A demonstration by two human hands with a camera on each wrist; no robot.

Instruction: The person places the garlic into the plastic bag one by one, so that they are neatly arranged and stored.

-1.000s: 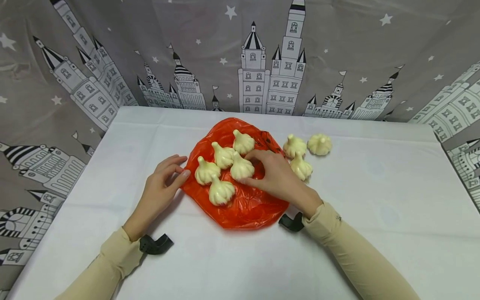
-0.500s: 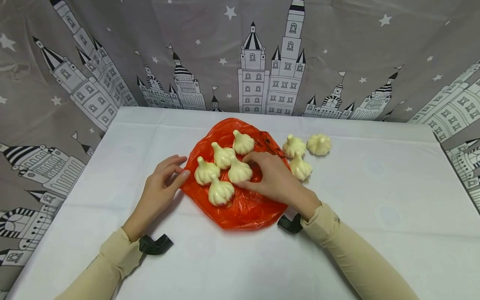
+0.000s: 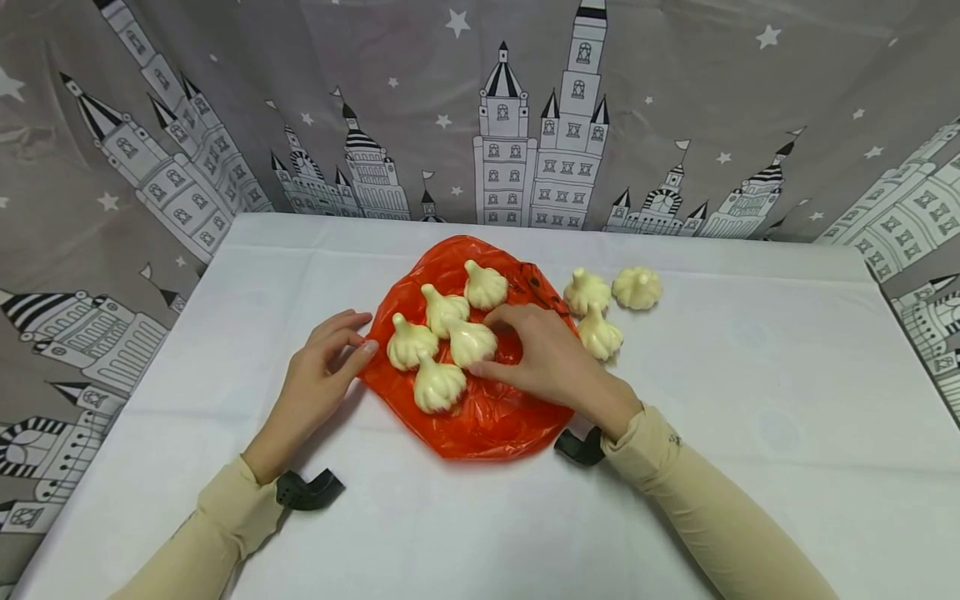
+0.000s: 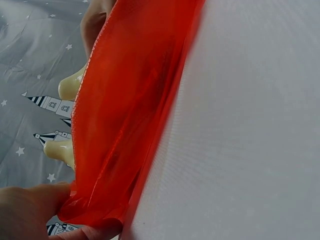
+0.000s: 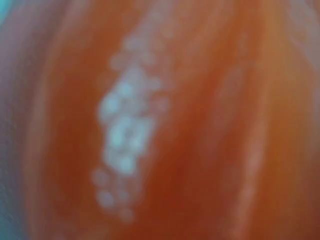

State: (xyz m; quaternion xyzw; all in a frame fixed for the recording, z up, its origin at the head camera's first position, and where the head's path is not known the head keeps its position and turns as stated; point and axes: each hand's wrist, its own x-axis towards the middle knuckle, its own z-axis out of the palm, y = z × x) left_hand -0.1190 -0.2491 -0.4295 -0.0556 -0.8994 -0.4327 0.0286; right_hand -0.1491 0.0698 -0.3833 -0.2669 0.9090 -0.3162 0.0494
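Observation:
A red plastic bag (image 3: pixel 495 425) lies spread on the white table, with several pale garlic bulbs (image 3: pixel 438 386) on it. My left hand (image 3: pixel 318 375) pinches the bag's left edge between thumb and fingers. The left wrist view shows the red film (image 4: pixel 125 110) caught there. Over the bag's right part, my right hand (image 3: pixel 551 358) holds one garlic bulb (image 3: pixel 471 343) by its right side, its neck tilted up and left. This bulb sits close against the others. In the right wrist view only blurred red plastic (image 5: pixel 200 125) appears.
Three more garlic bulbs stand just right of the bag: one upright (image 3: pixel 587 292), one in front (image 3: pixel 600 335), one farther right (image 3: pixel 637 287). A grey curtain (image 3: pixel 427 67) printed with castles hangs behind the table (image 3: pixel 750 433). Black wrist cameras (image 3: pixel 309 490) sit at both cuffs.
The bulb in my right hand has shifted slightly left and toward me, tipping its neck leftward. My right hand has barely moved; the left hand keeps its place on the bag's edge.

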